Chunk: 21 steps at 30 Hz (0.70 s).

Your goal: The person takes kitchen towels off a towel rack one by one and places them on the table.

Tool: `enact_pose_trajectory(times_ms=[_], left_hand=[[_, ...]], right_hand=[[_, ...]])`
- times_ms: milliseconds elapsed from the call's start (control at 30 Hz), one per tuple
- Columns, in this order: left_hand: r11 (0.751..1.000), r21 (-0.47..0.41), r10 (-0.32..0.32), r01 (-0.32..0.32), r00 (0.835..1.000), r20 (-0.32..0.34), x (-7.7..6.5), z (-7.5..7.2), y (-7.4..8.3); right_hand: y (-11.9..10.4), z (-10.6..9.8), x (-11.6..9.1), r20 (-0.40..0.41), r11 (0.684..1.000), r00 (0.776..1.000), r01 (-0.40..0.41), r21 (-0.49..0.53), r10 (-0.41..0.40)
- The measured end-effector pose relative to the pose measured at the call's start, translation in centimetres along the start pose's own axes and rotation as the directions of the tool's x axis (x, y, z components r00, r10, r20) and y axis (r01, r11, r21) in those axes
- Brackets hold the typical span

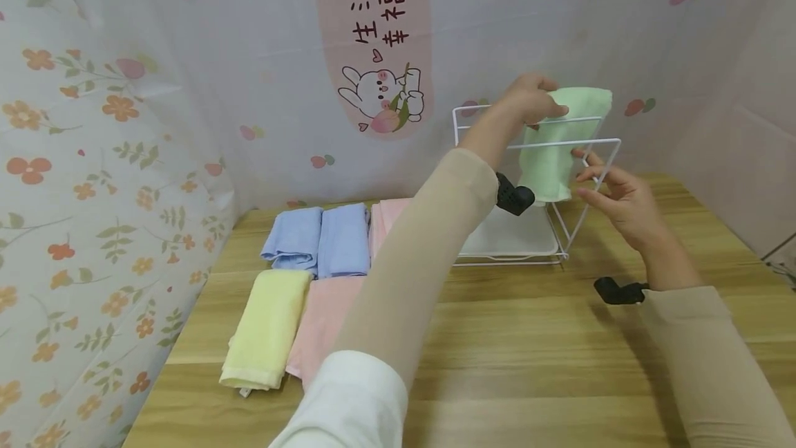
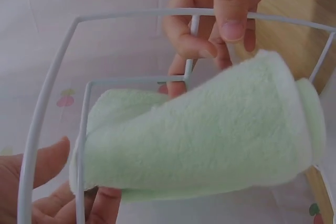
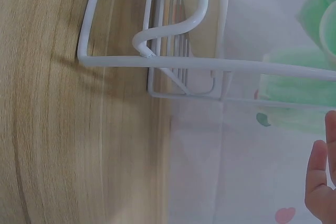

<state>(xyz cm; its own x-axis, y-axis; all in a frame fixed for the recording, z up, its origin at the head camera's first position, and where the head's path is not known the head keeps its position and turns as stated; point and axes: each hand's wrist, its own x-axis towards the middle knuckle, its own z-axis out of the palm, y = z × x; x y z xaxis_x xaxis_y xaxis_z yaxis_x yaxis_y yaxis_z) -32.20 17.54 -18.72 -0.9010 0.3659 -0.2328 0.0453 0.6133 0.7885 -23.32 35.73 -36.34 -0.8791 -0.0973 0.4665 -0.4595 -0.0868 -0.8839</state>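
A folded light green towel (image 1: pixel 550 157) is held up inside a white wire rack (image 1: pixel 591 142). My left hand (image 1: pixel 528 99) grips it by its upper left side, thumb in front and fingers behind. Seen in the left wrist view, the towel (image 2: pixel 205 140) is bent over on itself, and one rack bar crosses in front of its end. My right hand (image 1: pixel 624 209) is at the rack's right side, fingers extended around the side bars and close to the towel's lower edge. The right wrist view catches only some fingertips (image 3: pixel 317 169) below the towel (image 3: pixel 294 85).
A pale tray (image 1: pixel 510 234) forms the rack's base. On the wooden table's left are two blue folded towels (image 1: pixel 343 240), a yellow one (image 1: pixel 267 327) and pink ones (image 1: pixel 326 316), partly hidden by my left sleeve. A printed curtain (image 1: pixel 267 88) stands behind.
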Motion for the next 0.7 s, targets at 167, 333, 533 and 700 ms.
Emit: enact_pose_trajectory(times_ms=[167, 333, 533, 700], left_hand=[[0.993, 0.116, -0.022, 0.039, 0.990, -0.140, -0.3, 0.7, -0.2], [0.990, 0.134, -0.023, 0.051, 0.979, -0.201, -0.8, 1.0, -0.4], [0.995, 0.099, 0.036, -0.018, 0.982, -0.185, -1.0, 0.7, -1.0], [0.997, 0.016, 0.071, -0.070, 0.970, -0.234, -1.2, 0.6, -1.4]], right_hand=[[0.1, 0.0, -0.1, 0.015, 1.000, 1.000, 0.002, 0.002, -0.002], [0.3, -0.1, -0.2, 0.020, 1.000, 1.000, 0.013, 0.000, -0.013], [0.2, 0.1, -0.1, 0.013, 1.000, 1.000, 0.001, 0.004, -0.001], [0.1, 0.2, 0.0, 0.009, 1.000, 1.000, 0.006, -0.008, -0.006]])
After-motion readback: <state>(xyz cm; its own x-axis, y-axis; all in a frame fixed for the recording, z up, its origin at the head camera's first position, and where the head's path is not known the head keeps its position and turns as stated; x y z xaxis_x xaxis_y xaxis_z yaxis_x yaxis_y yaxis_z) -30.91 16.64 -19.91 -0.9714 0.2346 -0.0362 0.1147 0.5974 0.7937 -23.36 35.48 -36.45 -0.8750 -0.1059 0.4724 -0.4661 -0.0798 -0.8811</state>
